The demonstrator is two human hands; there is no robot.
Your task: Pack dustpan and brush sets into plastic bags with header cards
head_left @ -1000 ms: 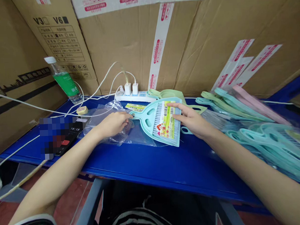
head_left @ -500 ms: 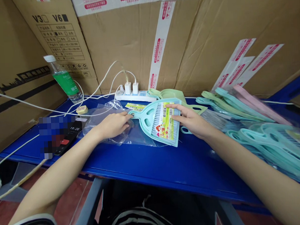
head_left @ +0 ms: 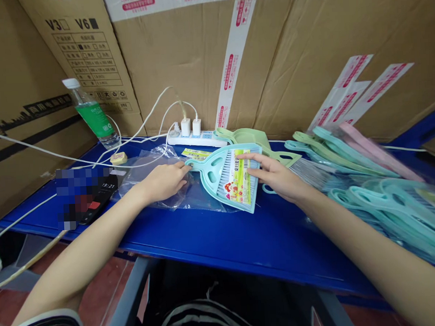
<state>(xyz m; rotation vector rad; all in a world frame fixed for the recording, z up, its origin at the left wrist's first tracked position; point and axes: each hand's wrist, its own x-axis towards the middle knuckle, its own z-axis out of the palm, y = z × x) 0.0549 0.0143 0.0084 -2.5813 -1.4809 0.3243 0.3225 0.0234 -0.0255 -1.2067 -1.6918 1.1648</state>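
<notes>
A light-blue dustpan [head_left: 210,186] with a bristled brush [head_left: 223,174] nested in it is tilted above the table. Its handle end is pinched by my left hand [head_left: 164,180], fingers closed. At the wide end, my right hand [head_left: 275,175] has its fingers on a printed label card [head_left: 239,183], which lies over the bristles. The index finger and thumb are a little apart at the card's right side. Part of the pan's right edge is hidden by that hand. Under the pan and my left hand lies a clear plastic bag [head_left: 200,197].
Behind the pan are a green dustpan [head_left: 250,136], a yellow label [head_left: 195,153] and a white power strip [head_left: 176,140] with cables. More bagged dustpan sets [head_left: 388,208] pile up at right. A phone [head_left: 100,197] and a water bottle [head_left: 95,120] are at left. Cardboard [head_left: 183,49] walls the back.
The dustpan has shifted very slightly to the left, and my right hand with it. Both hands keep the same hold. The phone's clock went from 19:20 to 19:21.
</notes>
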